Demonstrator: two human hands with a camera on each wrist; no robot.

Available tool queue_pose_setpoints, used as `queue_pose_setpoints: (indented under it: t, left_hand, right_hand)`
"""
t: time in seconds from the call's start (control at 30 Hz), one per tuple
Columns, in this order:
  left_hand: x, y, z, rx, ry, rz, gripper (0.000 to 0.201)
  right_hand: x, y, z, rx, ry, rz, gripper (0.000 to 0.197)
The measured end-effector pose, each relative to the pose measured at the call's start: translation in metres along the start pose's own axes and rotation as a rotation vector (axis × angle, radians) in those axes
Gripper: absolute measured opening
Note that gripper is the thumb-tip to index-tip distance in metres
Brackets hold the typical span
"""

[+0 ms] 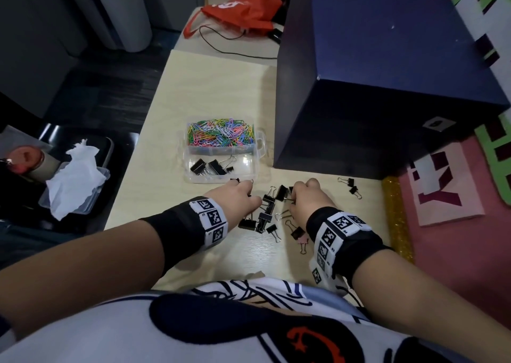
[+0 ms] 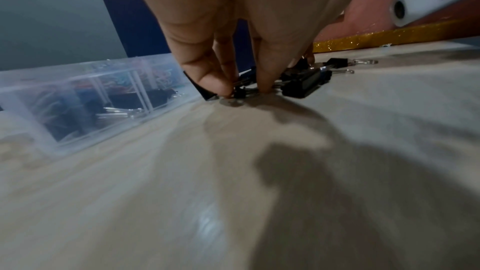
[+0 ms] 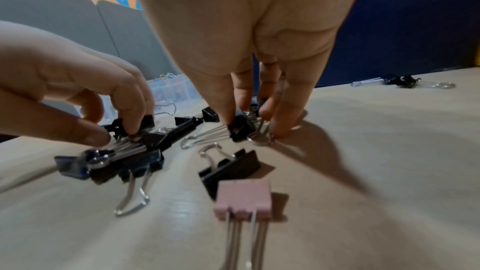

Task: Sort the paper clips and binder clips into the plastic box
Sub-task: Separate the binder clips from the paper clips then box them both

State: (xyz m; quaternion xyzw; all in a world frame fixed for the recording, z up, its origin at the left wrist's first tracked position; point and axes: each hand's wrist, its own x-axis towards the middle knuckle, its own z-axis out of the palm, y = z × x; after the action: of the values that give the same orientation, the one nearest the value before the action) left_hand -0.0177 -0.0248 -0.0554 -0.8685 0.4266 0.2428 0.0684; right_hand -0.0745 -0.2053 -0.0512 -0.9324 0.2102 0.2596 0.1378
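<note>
A clear plastic box (image 1: 262,144) sits mid-table; its far compartment holds colourful paper clips (image 1: 219,133), its near one a few black binder clips (image 1: 213,166). Several black binder clips (image 1: 265,213) lie scattered between my hands, and a pink binder clip (image 3: 244,199) lies nearest me. My left hand (image 1: 240,196) pinches a small black binder clip (image 2: 240,91) on the table just in front of the box. My right hand (image 1: 307,196) has its fingertips curled round another black binder clip (image 3: 241,127) on the table.
A large dark blue box (image 1: 387,72) stands right behind the clips. Two small black clips (image 1: 351,187) lie to its front right. A gold glitter strip (image 1: 396,218) edges the table on the right. A red bag (image 1: 240,14) and a cable lie far back.
</note>
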Motion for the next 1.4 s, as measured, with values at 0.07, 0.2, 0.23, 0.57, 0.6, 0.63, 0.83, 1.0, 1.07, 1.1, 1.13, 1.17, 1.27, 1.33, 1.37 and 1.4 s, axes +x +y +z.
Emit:
queue_pose_setpoints:
  t: [0.07, 0.2, 0.23, 0.57, 0.6, 0.63, 0.83, 1.0, 1.07, 1.1, 1.13, 1.17, 1.27, 1.33, 1.37, 1.4]
  left_hand:
    - [-0.001, -0.002, 0.002, -0.027, 0.055, 0.017, 0.047]
    - [-0.003, -0.009, 0.002, -0.062, 0.234, 0.046, 0.041]
    - [-0.003, -0.011, -0.001, -0.067, 0.275, 0.046, 0.041]
    - [-0.016, -0.047, -0.027, -0.128, 0.411, -0.261, 0.041]
    - [-0.015, -0.043, -0.026, -0.112, 0.421, -0.233, 0.038]
    - [-0.015, -0.037, -0.025, -0.101, 0.425, -0.177, 0.035]
    - [-0.012, 0.007, -0.009, -0.023, -0.017, 0.082, 0.046]
    - [-0.006, 0.011, 0.003, 0.011, -0.089, 0.059, 0.049]
    - [-0.007, 0.011, 0.003, -0.015, -0.077, 0.047, 0.042]
    - [-0.007, 0.011, 0.002, -0.027, -0.067, 0.041, 0.04]
    - [-0.007, 0.01, 0.002, -0.037, -0.05, 0.035, 0.038]
    - [-0.008, 0.009, 0.001, -0.05, -0.028, 0.029, 0.037]
    - [-0.009, 0.006, -0.001, -0.1, 0.039, 0.023, 0.036]
    - [-0.011, 0.002, -0.005, -0.125, 0.091, 0.024, 0.038]
    - [-0.012, -0.001, -0.008, -0.143, 0.126, 0.022, 0.039]
    - [-0.013, -0.004, -0.01, -0.167, 0.161, 0.016, 0.039]
  right_hand:
    - [0.001, 0.0, 0.0, -0.001, 0.005, 0.001, 0.027]
    - [0.0, -0.004, 0.001, 0.088, 0.036, -0.013, 0.033]
    - [-0.002, -0.004, 0.001, 0.103, 0.052, -0.04, 0.038]
    - [-0.005, -0.008, 0.006, -0.026, -0.036, -0.161, 0.05]
    - [-0.006, -0.008, 0.008, 0.011, -0.021, -0.146, 0.042]
    - [-0.006, -0.007, 0.009, 0.044, -0.004, -0.137, 0.034]
    - [-0.01, -0.003, 0.012, 0.071, 0.05, -0.1, 0.028]
    - [-0.012, 0.0, 0.011, 0.083, 0.056, -0.087, 0.028]
    - [-0.013, 0.001, 0.011, 0.079, 0.074, -0.091, 0.029]
    - [-0.013, 0.001, 0.01, 0.078, 0.092, -0.093, 0.029]
    - [-0.013, 0.001, 0.009, 0.08, 0.11, -0.092, 0.029]
    - [-0.013, 0.0, 0.008, 0.082, 0.124, -0.088, 0.029]
    - [-0.013, -0.001, 0.005, 0.116, 0.124, -0.08, 0.034]
    - [-0.014, -0.002, 0.002, 0.159, 0.127, -0.096, 0.039]
    - [-0.014, -0.003, 0.0, 0.167, 0.145, -0.11, 0.039]
    - [-0.013, -0.005, -0.003, 0.172, 0.166, -0.131, 0.037]
